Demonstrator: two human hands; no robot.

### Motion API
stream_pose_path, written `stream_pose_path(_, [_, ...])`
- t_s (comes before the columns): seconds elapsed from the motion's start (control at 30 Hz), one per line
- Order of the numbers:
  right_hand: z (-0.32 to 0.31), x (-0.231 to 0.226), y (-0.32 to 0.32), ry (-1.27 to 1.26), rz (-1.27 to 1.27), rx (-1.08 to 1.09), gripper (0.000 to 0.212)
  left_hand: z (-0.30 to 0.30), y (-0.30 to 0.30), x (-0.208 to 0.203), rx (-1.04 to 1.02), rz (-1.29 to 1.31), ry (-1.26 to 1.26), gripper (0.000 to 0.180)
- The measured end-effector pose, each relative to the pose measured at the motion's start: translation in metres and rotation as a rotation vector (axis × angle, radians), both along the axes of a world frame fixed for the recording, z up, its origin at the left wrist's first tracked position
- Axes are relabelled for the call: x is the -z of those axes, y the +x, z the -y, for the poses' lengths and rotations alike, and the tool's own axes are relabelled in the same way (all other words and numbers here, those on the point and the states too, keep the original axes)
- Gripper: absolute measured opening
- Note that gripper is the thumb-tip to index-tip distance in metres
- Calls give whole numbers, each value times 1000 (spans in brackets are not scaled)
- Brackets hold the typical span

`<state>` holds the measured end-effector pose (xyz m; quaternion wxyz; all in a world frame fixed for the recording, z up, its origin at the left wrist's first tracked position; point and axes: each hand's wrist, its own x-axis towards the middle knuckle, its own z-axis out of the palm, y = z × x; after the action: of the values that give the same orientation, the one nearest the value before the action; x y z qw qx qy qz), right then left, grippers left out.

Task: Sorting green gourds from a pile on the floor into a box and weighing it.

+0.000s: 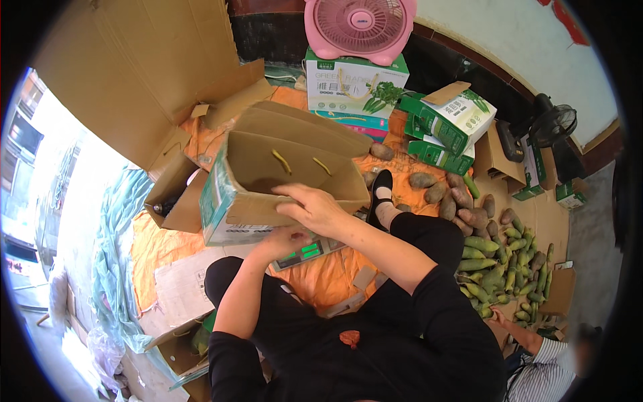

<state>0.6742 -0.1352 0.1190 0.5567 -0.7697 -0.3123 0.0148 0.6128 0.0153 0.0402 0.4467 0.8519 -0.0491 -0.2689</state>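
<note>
A tall open cardboard box (251,213), white and green outside, stands tilted in front of me with its flaps up. Two yellow cord handles (281,161) show on its inner wall, and no contents are visible in the part I can see. My right hand (309,206) lies over the near rim, its fingers and thumb closed about the cardboard edge. Lower down, my left hand (287,242) is against the box's front, with its fingers partly hidden. Just beneath it is a weighing scale (305,254) with lit green displays, partly covered by the box.
Brown-skinned radishes (434,193) and a pile of green radishes (495,278) lie to the right. A pink fan (362,20) sits on a carton (351,87) at the back. Green-white cartons (455,120) stand beyond the orange sheet (151,261). Another person's hand (497,315) touches the pile.
</note>
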Motion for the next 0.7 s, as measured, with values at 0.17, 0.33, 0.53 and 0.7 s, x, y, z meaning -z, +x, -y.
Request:
stream_pose_path(0.17, [41, 25, 10, -551, -203, -73, 25, -3, -6, 0, 39, 24, -78, 39])
stream_pose_path(0.33, [38, 31, 15, -531, 162, -31, 18, -5, -9, -13, 117, 114, 63, 43])
stream_pose_path(0.53, [31, 48, 12, -667, 380, -50, 8, -5, -17, -29, 144, 46, 55, 38])
stream_pose_path(0.7, [30, 76, 4, -826, 401, -98, 7, -6, -17, -40, 144, -13, -71, 27])
